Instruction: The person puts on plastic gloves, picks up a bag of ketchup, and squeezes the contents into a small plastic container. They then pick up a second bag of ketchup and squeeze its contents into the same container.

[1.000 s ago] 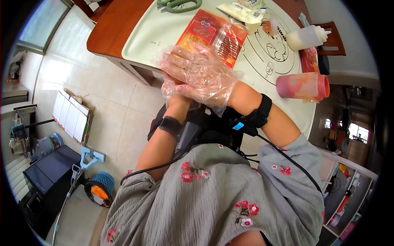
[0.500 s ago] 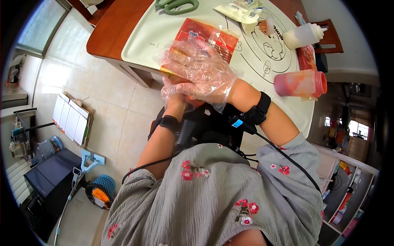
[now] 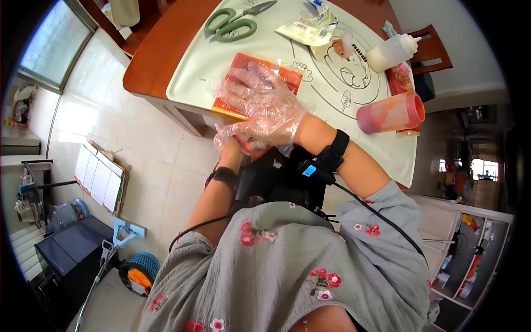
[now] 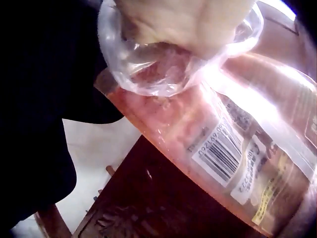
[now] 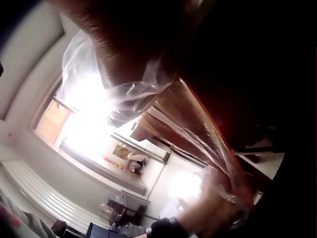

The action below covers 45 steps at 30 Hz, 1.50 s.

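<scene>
When we set the head view against the one from a second ago, the red packet point(image 3: 290, 77) lies closer to us, well down from the green-handled scissors point(image 3: 238, 25), and its lower end pokes out below the right hand point(image 3: 260, 108), past the table point(image 3: 146, 66) edge. We see that hand, in a clear plastic glove, resting on top, fingers straight and a little apart, clamped on nothing. Our left hand point(image 3: 228, 146) is mostly tucked under it, also gloved; we cannot tell how its fingers are set. The scissors now show their blades (our view has shifted too), while the white squeeze bottle point(image 3: 390, 52) and the pink-stained jar point(image 3: 387, 114) stay lying to the right. From the left wrist, we see the loose glove cuff and, just below, the packet's face with a barcode point(image 4: 218, 156). From the right wrist, we see the packet nearly edge-on, the left hand blurred at its lower end, its fingers unclear.
</scene>
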### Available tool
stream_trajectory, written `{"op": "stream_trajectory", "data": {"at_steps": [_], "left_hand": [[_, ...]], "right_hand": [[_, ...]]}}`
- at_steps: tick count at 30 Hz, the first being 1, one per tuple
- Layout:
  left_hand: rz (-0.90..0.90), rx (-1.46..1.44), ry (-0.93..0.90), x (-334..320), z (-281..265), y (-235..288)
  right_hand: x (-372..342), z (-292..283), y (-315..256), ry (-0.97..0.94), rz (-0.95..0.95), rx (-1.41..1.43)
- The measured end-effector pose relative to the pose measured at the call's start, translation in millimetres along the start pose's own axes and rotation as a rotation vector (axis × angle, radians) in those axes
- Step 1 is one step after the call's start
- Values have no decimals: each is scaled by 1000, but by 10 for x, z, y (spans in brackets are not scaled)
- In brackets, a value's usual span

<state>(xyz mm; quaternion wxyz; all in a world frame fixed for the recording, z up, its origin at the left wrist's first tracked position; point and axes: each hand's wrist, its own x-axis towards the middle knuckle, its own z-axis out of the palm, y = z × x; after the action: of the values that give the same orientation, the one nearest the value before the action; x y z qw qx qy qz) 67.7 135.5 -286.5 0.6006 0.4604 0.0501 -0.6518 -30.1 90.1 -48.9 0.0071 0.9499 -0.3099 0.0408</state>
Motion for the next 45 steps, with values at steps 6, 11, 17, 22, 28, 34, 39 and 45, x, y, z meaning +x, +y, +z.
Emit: {"op": "stream_trajectory", "data": {"at_steps": [6,11,17,22,28,34,39,45], "left_hand": [[38,220,-60,-458,-198,551],[618,787,-185,-778,-335,929],[460,994,-506,-1060,73,1417],[545,1160,-397,-1051,108,1450],[473,1017,-438,-989,12,1391],[621,1282,-413,-1106,104,1488],[198,981,-597,-1252,307,1716],[18,1250,-716,-1309,736,2119]], "right_hand": [[-55,-26,-69,92,6,82],[-102,-61,-191,47,-114,175],[-68,8,-169,25,-117,197],[-38,49,-162,23,-90,184],[-36,5,-156,1,-44,202],[22,-184,-123,101,59,221],[-4,-347,374,125,559,177],[-182,-366,539,53,672,799]]}}
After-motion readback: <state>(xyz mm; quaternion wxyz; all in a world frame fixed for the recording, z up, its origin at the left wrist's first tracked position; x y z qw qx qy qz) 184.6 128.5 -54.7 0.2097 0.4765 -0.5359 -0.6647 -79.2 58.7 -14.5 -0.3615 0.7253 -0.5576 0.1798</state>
